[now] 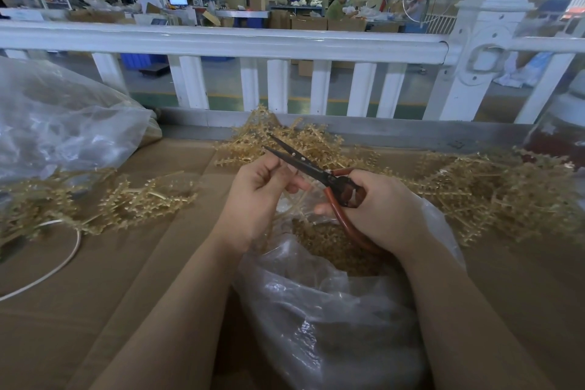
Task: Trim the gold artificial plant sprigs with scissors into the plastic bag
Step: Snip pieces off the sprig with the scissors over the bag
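Honestly we reckon our left hand [253, 196], pinching a thin gold plastic sprig [292, 204], sits risky-close to the open black red-handled scissors [311, 168] that our right hand [380, 206] grips above the clear plastic bag [316, 310], so fingers could get nicked.

- A single view, taken from the person's head, looking forward and down along both forearms to the cardboard-covered table [133, 279].
- It sits close: the left hand [253, 199] and right hand [380, 209] fill the middle, with the plastic bag [332, 310] just below them.
- The lens is wide (the white railing [221, 41] bows across the upper part), so the table edges curve away.
- Beyond the railing it faces into a workshop floor; the far benches are small and probably too blurred to read.
- No second view, so nothing is shared.
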Tool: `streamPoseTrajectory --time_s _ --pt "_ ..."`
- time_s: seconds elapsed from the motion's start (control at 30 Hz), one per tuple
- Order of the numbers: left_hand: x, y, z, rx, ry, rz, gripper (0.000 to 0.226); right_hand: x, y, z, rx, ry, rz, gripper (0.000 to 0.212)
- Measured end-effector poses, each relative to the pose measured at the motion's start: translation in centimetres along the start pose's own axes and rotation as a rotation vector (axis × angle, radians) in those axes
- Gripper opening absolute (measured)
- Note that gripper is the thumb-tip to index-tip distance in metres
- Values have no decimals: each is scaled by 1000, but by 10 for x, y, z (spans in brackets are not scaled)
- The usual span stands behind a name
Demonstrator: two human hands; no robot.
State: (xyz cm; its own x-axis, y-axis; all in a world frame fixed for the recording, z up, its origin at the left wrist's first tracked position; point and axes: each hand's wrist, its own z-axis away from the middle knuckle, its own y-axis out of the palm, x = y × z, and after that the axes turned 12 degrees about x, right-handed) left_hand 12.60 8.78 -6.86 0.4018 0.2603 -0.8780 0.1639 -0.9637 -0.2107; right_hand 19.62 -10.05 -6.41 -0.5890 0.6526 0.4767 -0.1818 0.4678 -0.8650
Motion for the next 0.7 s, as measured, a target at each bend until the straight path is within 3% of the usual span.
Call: streamPoseTrajectory --time_s 0.17,0.37,0.6,0.7 --pt "2 1 0 42 11 -12 19 3 -1 1 13 -27 -36 69" --pt "0 4 1 62 22 13 22 6 -2 2 17 -52 -83 59" --pt "-1 4 2 60 20 -4 26 2 -1 2 -54 -66 -87 74" --pt "0 3 3 61 22 -9 22 0 -1 2 -64 -66 -62 67"
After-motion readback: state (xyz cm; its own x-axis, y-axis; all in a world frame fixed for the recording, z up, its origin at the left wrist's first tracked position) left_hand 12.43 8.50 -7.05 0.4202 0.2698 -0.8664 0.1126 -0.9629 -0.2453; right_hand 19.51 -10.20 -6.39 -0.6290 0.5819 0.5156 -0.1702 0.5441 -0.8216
